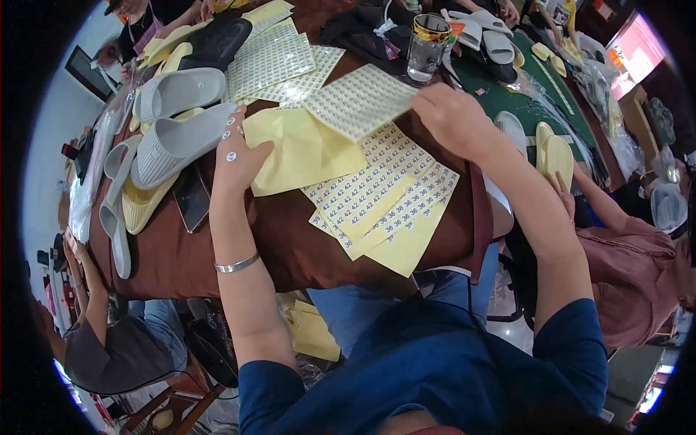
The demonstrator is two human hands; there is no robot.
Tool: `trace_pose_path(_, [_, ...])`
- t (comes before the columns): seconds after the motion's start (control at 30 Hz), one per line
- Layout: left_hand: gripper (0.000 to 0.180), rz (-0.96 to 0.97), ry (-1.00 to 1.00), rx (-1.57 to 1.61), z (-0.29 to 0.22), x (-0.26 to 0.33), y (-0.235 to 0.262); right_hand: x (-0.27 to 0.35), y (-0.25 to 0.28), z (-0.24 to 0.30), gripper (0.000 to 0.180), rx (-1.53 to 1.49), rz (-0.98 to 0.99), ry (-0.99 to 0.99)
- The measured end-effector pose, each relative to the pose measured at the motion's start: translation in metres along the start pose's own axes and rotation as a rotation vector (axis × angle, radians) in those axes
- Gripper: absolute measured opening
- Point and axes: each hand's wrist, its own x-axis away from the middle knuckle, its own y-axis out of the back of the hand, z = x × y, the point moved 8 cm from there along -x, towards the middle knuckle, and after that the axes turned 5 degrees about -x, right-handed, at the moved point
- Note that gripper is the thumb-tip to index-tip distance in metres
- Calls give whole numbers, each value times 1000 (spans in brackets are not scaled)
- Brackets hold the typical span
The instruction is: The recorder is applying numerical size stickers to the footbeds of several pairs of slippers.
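My right hand [451, 119] pinches the right edge of a printed sticker sheet [360, 101], lifted and slightly blurred. At the left, my left hand [243, 154] is closed on the edge of a plain yellow sheet [304, 151], thumb on top; its other fingers are partly hidden. Small round white stickers [231, 156] sit on the back of that hand. Beneath both sheets, more yellow sticker sheets [391, 188] overlap in a loose fan on the brown cloth. Close to my left hand lie grey slippers [181, 141], heaped on pale yellow ones.
Further sticker sheets [279, 61] and a black slipper [217, 43] lie at the back left. A gold-rimmed glass [428, 49] stands behind my right hand. Past it is a green table [558, 101] with slippers and plastic bags. Other people sit on both sides; one handles a yellow slipper [554, 156].
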Motion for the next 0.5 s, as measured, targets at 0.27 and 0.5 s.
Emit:
trace_pose_path(0.27, [83, 1, 6, -292, -46, 26, 13, 29, 25, 69, 18, -6, 161, 59])
trace_pose_path(0.5, [79, 60, 25, -341, -29, 19, 6, 42, 43, 101, 12, -32, 233, 68])
